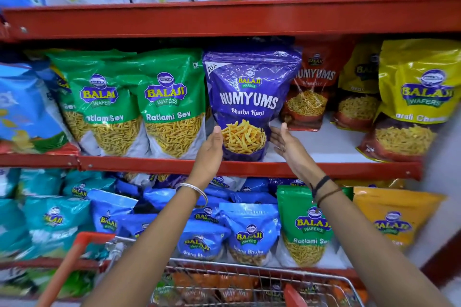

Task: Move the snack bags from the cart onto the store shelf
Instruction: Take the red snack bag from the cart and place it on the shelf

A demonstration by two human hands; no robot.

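**One purple bag on the middle shelf, framed by two open hands**

We see a single purple Numyums Bhatha Kani bag (249, 104) standing upright on the middle shelf (249, 168), its base near the red front lip. Our left hand (210, 149) rests against the bag's lower left edge, fingers together and extended, thumb tip up at the side of the pack; it presses flat rather than gripping. Our right hand (287, 142) is spread open with the palm turned toward the bag's lower right corner, fingertips just beside it; we cannot tell whether they touch. A silver bangle (193, 190) circles the left wrist, and two dark thread bands (324, 188) circle the right.

To the left of the purple bag stand two green Ratlami Sev bags (172, 107) in front, with more behind them partly hidden. To its right we count one red Numyums bag (309, 92) set further back, then two yellow bags (419, 97), one behind the other. White shelf surface lies bare between the purple bag and the near yellow one.

On the shelf below we count one green Ratlami Sev bag (305, 227), one orange bag (394, 217), and a heap of blue bags (249, 229) too overlapped to count. At the bottom, the wire cart (249, 271) with its red handle holds several orange packs, blurred.
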